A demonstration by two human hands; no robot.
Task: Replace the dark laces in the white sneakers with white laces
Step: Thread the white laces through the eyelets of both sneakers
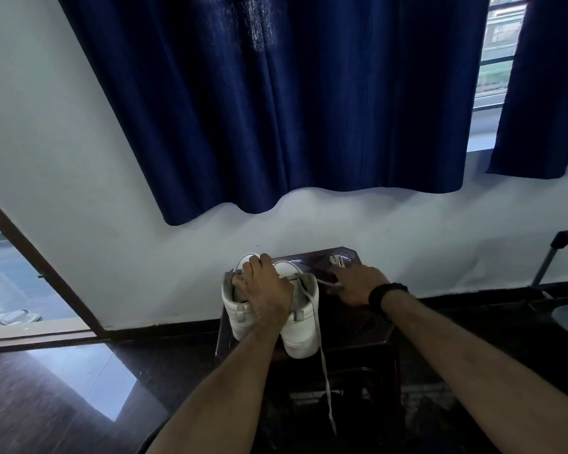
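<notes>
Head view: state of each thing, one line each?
Sneakers: side by side on the stool, heels toward the camera.
Left hand: grips both sneakers at the collars.
White lace: loose end hangs off the stool's front.
Right hand: on the stool, fingers on a lace; grip unclear.
Stool: upright against the wall.
Curtain: drawn, gap at right.

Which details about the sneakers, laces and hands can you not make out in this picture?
- Sneakers' eyelets, head view: covered by the left hand.
- Right hand's fingertips: too dim against the dark stool to tell whether they pinch the white lace.
- Dark laces: none can be made out on the dark stool.
</notes>
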